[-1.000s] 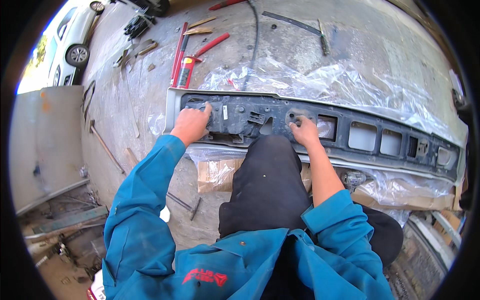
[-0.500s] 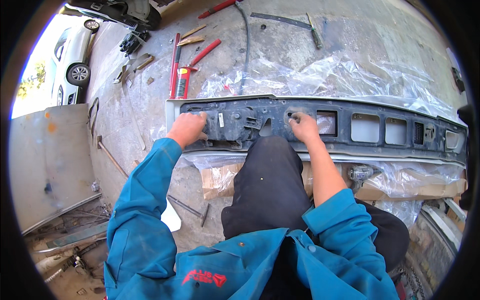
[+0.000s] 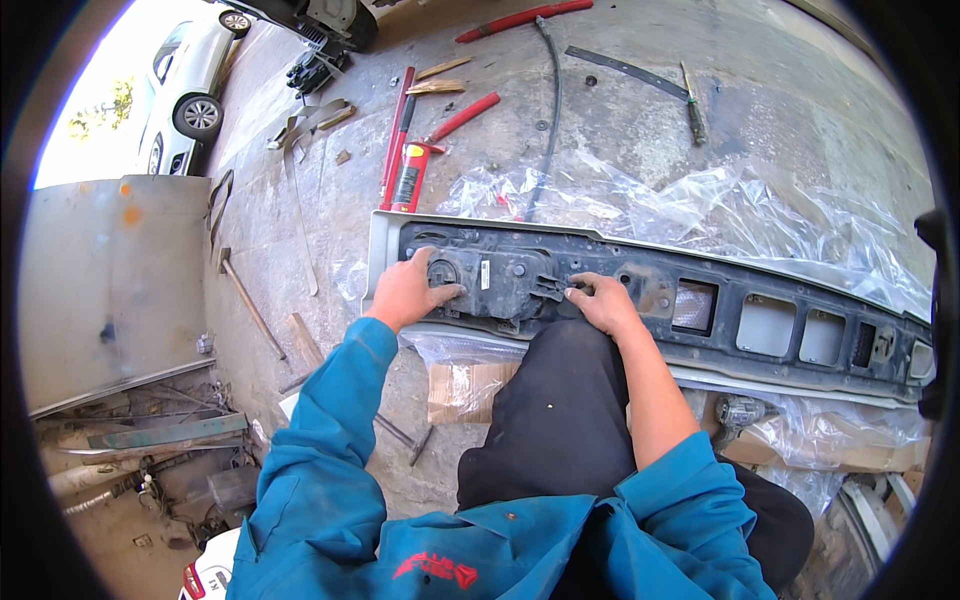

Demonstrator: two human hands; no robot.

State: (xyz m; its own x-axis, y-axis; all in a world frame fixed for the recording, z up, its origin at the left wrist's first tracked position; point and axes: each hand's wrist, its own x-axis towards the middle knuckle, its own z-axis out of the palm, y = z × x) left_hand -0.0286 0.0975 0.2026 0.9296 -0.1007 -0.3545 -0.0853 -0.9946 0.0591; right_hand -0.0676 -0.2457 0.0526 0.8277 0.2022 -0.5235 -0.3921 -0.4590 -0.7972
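Observation:
A long black-backed vehicle panel (image 3: 655, 345) with a pale rim lies across in front of me, over my knee. Set in its left part is a black lamp housing (image 3: 500, 281) with a small white label. My left hand (image 3: 404, 290) rests at the housing's left end, thumb and forefinger spread apart beside a round recess. My right hand (image 3: 604, 303) is at the housing's right end, thumb and forefinger closed about the tip of a small black bracket (image 3: 549, 287). The undersides of my fingers are hidden.
Crumpled clear plastic sheeting (image 3: 690, 200) and flattened cardboard (image 3: 465, 392) lie around the panel. Beyond it are a red cylindrical jack (image 3: 409, 180), a screwdriver (image 3: 694, 115) and a black strip (image 3: 625, 72). A hammer (image 3: 250, 305) lies left; a power tool (image 3: 741, 412) sits right.
My right hand has moved left along the panel, from a round hole to the lamp housing's bracket. My left thumb and forefinger have spread over the housing's left end. The view has shifted.

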